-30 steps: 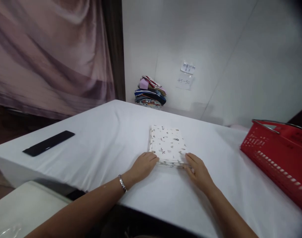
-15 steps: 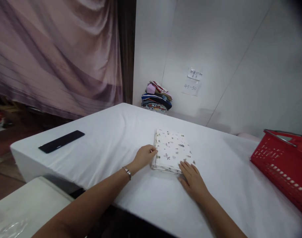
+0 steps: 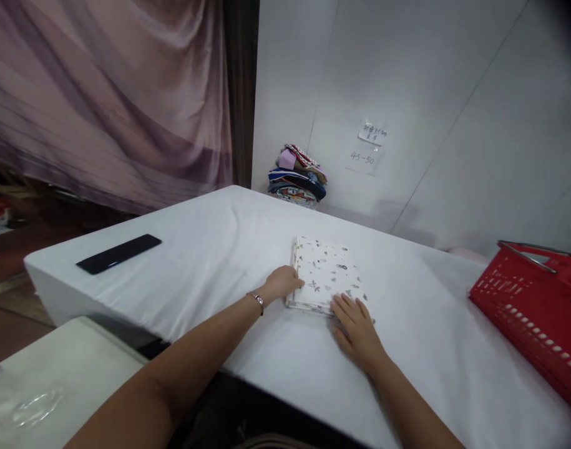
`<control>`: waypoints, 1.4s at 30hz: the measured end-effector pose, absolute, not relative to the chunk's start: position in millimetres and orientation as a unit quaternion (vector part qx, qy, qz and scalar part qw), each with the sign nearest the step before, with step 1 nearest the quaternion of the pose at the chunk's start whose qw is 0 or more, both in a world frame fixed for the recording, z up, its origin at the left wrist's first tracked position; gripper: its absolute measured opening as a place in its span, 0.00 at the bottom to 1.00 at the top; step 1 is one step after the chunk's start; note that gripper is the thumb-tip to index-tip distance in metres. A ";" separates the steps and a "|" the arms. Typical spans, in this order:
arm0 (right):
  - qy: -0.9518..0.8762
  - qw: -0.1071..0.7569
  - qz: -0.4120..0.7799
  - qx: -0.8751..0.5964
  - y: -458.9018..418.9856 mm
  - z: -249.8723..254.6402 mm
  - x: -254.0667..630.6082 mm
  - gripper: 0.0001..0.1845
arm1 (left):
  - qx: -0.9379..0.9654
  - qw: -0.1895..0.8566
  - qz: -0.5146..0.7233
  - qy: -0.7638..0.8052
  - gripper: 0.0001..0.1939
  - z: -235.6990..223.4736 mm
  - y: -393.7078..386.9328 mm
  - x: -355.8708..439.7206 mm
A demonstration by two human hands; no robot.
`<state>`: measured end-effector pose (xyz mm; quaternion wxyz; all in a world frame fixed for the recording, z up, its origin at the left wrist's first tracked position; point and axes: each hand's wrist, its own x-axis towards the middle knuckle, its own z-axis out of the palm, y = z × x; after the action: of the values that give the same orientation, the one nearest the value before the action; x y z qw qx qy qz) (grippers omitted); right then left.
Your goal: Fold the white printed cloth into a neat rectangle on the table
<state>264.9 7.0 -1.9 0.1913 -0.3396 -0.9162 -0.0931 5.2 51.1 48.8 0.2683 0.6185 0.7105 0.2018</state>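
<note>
A folded white cloth (image 3: 328, 268) printed with small grey and brown motifs lies as a neat rectangle on the white-covered table (image 3: 205, 249). At its left edge is my left hand (image 3: 281, 282), closed, with the thumb over the top layer and the other fingers against the side, partly hidden. A silver bracelet (image 3: 257, 302) circles that wrist. My right hand (image 3: 359, 330) rests open on the near right corner of the cloth, fingers stretched out flat and the thumb just off the near edge.
A red plastic basket (image 3: 533, 312) with a metal handle stands at the right. To the left lies a flat black object (image 3: 119, 254). Stacked folded fabrics (image 3: 297, 178) sit beyond the far edge by the wall, near handwritten paper notes (image 3: 362, 159). A pinkish curtain (image 3: 126, 93) hangs at the left.
My left hand has shifted slightly right, its thumb now over the cloth's left edge. The right hand has slid a little left along the near corner. The view has tilted slightly.
</note>
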 end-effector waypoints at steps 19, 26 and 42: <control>-0.915 0.240 0.039 -0.323 21.6 22.6 186.5 0.10 | 0.584 0.345 0.327 0.658 0.23 26.5 36.1 -16.4; -0.902 0.227 0.085 -0.358 20.6 36.1 163.0 0.08 | 0.601 0.365 0.286 0.651 0.18 33.2 7.1 -20.5; -0.857 0.334 0.172 -0.353 15.8 20.9 151.4 0.12 | 0.572 0.400 0.355 0.622 0.15 28.2 -0.8 -12.8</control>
<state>151.4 15.8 20.9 0.3343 -0.3531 -0.8568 0.1718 -12.8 -0.8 28.2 0.4003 0.5715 0.6219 0.3554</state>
